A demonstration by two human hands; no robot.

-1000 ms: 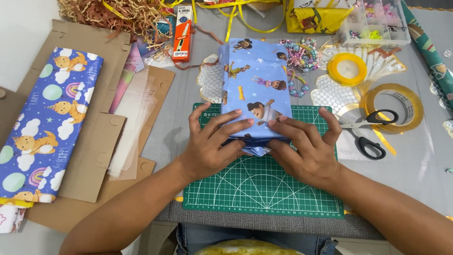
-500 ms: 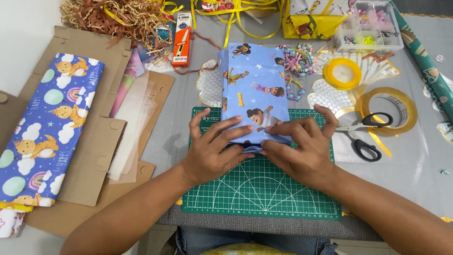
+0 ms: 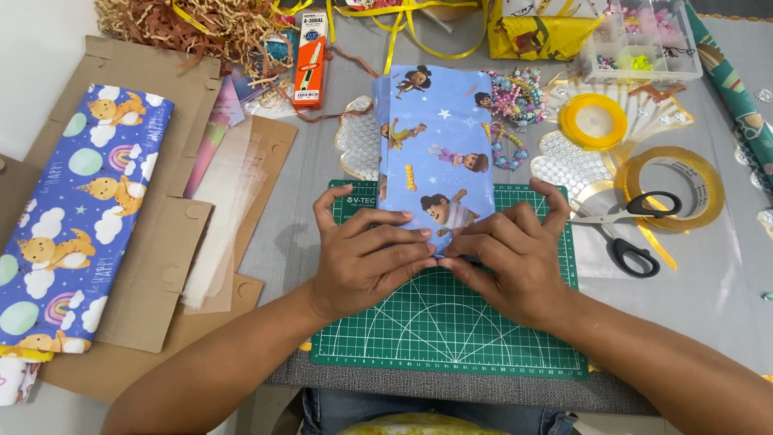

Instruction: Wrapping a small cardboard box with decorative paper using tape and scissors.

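blue cartoon-print wrapped package (image 3: 439,153), flat on mat
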